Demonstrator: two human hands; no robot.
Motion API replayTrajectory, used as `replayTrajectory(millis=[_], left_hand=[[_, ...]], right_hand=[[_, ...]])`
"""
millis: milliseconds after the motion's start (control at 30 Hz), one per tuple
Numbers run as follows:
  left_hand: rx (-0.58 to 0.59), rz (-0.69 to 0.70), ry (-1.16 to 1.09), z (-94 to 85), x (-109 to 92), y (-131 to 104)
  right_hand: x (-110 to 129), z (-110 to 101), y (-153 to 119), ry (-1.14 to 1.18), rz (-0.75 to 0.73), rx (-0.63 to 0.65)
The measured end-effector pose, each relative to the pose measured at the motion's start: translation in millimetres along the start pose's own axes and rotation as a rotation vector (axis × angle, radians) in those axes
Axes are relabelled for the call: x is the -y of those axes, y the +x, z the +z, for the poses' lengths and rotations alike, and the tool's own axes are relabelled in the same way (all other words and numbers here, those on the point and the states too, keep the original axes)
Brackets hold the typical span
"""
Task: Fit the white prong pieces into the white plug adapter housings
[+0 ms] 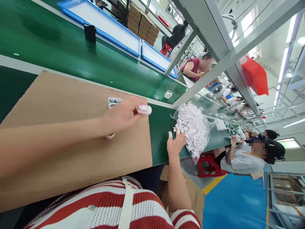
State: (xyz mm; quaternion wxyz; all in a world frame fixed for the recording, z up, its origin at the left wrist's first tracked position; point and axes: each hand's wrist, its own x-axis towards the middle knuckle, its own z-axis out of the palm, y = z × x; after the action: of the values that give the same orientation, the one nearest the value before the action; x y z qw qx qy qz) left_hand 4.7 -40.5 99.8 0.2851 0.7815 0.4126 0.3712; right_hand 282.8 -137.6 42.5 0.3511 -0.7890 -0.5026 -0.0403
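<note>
My left hand (122, 116) is closed on a white plastic casing (144, 110) with a rounded end, held above the right edge of a brown cardboard sheet (78, 98). Motion blurs this hand and forearm a little. On the cardboard behind the wrist lies an open white housing (114, 101) with something green inside. Another white piece (110, 136) is partly covered by my forearm. My right hand (176, 143), with white covers on some fingertips, reaches to the near edge of a heap of small white plastic parts (192, 125) in a clear bag. Its thumb stands apart from the fingers.
A white part (168, 94) lies on the green bench beyond a pale strip. Blue-rimmed trays (107, 30) and a small black object (90, 32) line the far side. A grey metal frame (207, 70) rises at right. A person (243, 159) sits farther along the bench.
</note>
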Motion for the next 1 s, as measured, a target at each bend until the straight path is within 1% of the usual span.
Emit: replayTrajectory(millis=[33,100,200,267,333,400,433,500,567,633,667,700,733,800,833,900,933,1000], left_hand=[[-0.063,-0.057,0.027,-13.4,6.6,14.3],[-0.11,-0.179,0.148,-36.7,28.5,44.5],[-0.143,-0.306,0.276,-60.7,74.5,80.9],[-0.172,-0.419,0.276,-70.6,104.9,94.6],[-0.193,-0.534,0.253,-77.4,129.2,101.5],[-0.197,-0.622,0.228,-82.1,145.1,104.4],[-0.199,-0.643,0.221,-83.8,149.6,104.8],[-0.232,-0.671,0.218,-86.7,151.8,102.9],[-0.323,-0.638,0.247,-89.3,146.4,96.0],[-0.397,-0.515,0.297,-91.9,135.9,82.7],[-0.394,-0.441,0.313,-93.0,129.6,73.7],[-0.363,-0.375,0.317,-93.7,123.2,63.7],[-0.292,-0.314,0.306,-93.8,116.8,53.0],[-0.071,-0.187,0.262,-91.2,105.0,32.6],[0.039,-0.115,0.243,-88.8,99.7,24.1],[0.232,0.023,0.236,-82.8,91.0,12.5],[0.297,0.064,0.248,-80.2,87.7,9.6],[0.377,0.08,0.264,-77.4,83.7,8.6]], right_hand=[[-9.3,-2.7,5.1,-0.171,0.03,-0.012],[-23.8,-5.4,13.3,-0.403,0.053,0.017],[-33.9,-4.2,19.7,-0.548,0.011,0.055],[-35.7,-2.2,21.4,-0.59,0.0,0.053],[-36.1,-0.5,22.9,-0.61,-0.001,0.031],[-36.1,0.3,25.0,-0.622,-0.006,0.004],[-36.0,0.2,26.5,-0.632,-0.009,-0.008],[-35.6,-1.3,30.4,-0.663,-0.011,-0.011],[-35.2,-4.5,35.1,-0.693,-0.013,0.007],[-35.0,-8.9,39.7,-0.695,-0.014,0.023],[-34.9,-11.1,41.6,-0.679,-0.017,0.026],[-34.4,-13.0,43.2,-0.653,-0.019,0.025],[-33.3,-14.3,44.2,-0.618,-0.017,0.018],[-28.0,-14.4,44.6,-0.507,-0.01,-0.01],[-23.2,-12.9,44.0,-0.422,-0.015,-0.026],[-9.6,-7.0,41.0,-0.177,-0.042,-0.042],[-1.3,-2.8,38.6,-0.023,-0.054,-0.03],[15.7,7.1,32.5,0.307,-0.028,0.053]])
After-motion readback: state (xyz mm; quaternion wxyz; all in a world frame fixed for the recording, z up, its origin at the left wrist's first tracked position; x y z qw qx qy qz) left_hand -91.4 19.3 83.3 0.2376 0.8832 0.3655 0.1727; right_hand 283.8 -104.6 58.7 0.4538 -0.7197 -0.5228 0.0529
